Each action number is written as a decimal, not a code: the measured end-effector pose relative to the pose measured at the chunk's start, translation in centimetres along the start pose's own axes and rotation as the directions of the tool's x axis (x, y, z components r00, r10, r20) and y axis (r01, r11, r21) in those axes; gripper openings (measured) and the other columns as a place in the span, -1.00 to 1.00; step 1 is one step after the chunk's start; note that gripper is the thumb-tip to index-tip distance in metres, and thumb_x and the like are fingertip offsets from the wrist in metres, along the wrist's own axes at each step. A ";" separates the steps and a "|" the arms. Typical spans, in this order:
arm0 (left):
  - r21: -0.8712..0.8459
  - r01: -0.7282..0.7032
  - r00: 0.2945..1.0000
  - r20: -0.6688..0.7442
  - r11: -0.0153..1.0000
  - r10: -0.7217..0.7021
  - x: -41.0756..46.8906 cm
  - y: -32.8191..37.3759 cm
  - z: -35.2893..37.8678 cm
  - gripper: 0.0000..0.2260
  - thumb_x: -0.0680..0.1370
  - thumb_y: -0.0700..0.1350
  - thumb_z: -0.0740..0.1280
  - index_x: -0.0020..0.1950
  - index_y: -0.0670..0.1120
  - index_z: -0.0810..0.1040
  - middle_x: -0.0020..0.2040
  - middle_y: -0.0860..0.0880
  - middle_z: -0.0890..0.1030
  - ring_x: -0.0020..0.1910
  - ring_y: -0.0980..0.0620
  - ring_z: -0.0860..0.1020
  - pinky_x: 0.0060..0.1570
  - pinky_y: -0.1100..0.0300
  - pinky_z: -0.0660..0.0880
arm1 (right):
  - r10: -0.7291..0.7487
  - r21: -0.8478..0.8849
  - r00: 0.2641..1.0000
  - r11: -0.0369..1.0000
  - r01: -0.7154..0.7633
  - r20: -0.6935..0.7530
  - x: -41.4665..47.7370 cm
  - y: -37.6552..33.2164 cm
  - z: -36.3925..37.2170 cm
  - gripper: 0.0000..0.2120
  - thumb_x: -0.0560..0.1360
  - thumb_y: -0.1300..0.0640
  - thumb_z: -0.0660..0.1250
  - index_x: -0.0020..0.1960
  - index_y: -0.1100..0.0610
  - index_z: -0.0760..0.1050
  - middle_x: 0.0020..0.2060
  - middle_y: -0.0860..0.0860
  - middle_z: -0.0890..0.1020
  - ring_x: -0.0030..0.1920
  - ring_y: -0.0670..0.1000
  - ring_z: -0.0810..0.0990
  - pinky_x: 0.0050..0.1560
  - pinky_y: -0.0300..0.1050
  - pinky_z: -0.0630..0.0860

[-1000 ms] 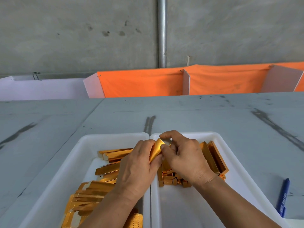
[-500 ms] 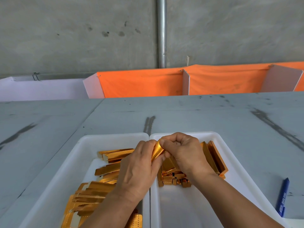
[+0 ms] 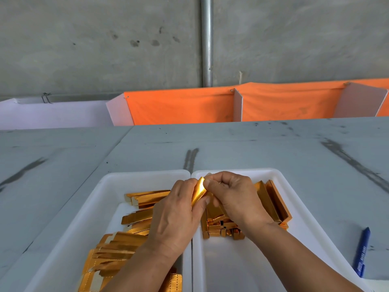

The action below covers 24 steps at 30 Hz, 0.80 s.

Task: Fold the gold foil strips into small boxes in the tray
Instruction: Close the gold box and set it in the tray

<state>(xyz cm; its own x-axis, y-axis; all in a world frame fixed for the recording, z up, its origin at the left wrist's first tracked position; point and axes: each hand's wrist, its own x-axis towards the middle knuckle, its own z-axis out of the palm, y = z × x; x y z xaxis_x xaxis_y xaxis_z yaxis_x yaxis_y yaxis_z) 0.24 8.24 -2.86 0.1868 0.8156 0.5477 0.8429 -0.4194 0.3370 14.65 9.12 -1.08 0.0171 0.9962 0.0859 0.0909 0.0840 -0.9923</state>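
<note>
Two white trays stand side by side on the grey table. The left tray (image 3: 99,209) holds a pile of flat gold foil strips (image 3: 117,247). In the right tray (image 3: 294,199) lie several folded gold boxes (image 3: 271,199). Above the seam between the trays, both hands hold one gold foil strip (image 3: 199,191). My left hand (image 3: 176,216) grips its lower part, fingers curled round it. My right hand (image 3: 233,197) pinches its upper end with thumb and fingers. Most of the strip is hidden by the hands.
A blue pen (image 3: 361,251) lies on the table right of the right tray. Orange cloth partitions (image 3: 181,108) with white dividers stand beyond the table's far edge, before a concrete wall with a metal pipe (image 3: 206,41).
My right hand has curled tighter over the strip's upper end and shifted slightly up. The strip's visible gold face is shorter now. The left hand has barely moved.
</note>
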 end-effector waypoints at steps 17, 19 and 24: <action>-0.084 -0.046 0.999 0.020 0.995 0.048 -0.1 -0.1 0.0 -0.55 0.50 0.28 0.09 0.16 0.00 0.47 -0.11 0.12 0.45 -0.22 0.15 0.44 -0.29 0.46 0.26 | 0.268 0.379 0.955 0.876 -0.298 0.129 0.8 -0.6 -0.9 -0.80 0.62 0.16 0.24 -0.05 0.22 0.59 -0.38 0.06 0.55 -0.48 -0.06 0.47 -0.54 -0.25 0.41; -0.086 -0.051 0.998 0.019 0.995 0.053 -0.1 -0.1 -0.1 -0.56 0.50 0.27 0.10 0.15 0.00 0.47 -0.11 0.11 0.45 -0.22 0.15 0.44 -0.29 0.45 0.27 | 0.246 0.391 0.958 0.875 -0.285 0.148 0.8 -0.6 -0.9 -0.82 0.62 0.15 0.26 -0.03 0.23 0.59 -0.38 0.09 0.56 -0.48 -0.06 0.47 -0.54 -0.25 0.42; -0.098 -0.055 0.998 0.019 0.994 0.057 -0.2 0.0 -0.1 -0.57 0.49 0.25 0.14 0.17 -0.01 0.48 -0.09 0.09 0.48 -0.20 0.15 0.47 -0.27 0.42 0.35 | 0.197 0.328 0.971 0.916 -0.231 0.133 0.6 -0.4 -0.9 -0.86 0.56 0.16 0.35 -0.02 0.24 0.58 -0.44 0.11 0.53 -0.50 -0.03 0.45 -0.49 -0.26 0.45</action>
<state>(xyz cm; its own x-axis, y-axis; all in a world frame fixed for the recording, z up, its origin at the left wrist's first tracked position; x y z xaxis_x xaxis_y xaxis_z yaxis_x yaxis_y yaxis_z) 0.13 8.08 -2.90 0.2437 0.7978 0.5514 0.7781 -0.5003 0.3799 15.52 9.65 -0.53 -0.0975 0.9875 -0.1239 -0.2477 -0.1447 -0.9580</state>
